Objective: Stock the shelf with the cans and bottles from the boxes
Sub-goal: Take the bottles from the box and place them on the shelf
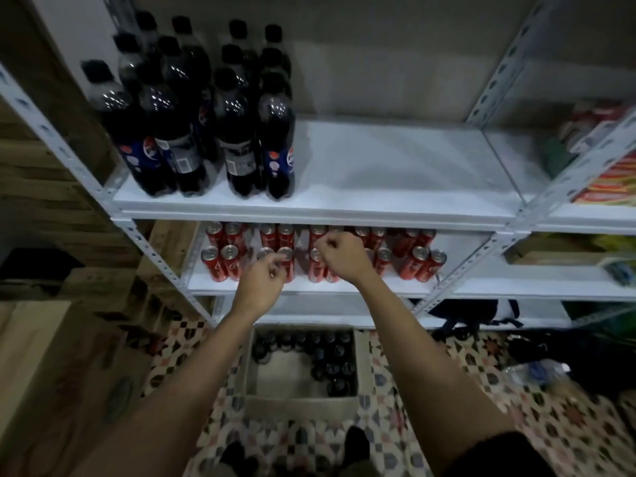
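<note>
both forearms reach over the open box [303, 380] of dark bottles toward the red cans [323, 256] standing upright on the lower shelf [378, 287]. left hand [263, 275] and right hand [339, 254] hover with curled fingers at the front-row can tops; whether either grips one, i cannot tell.

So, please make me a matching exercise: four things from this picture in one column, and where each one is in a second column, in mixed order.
Things:
1. dark cola bottles
2. red cans
3. cardboard box
4. left hand

Places:
A. on the patterned floor, below the shelves
B. left part of the upper shelf
C. at the top of a front-row can
D. in rows on the middle shelf

Pairs: 1-B, 2-D, 3-A, 4-C
</note>
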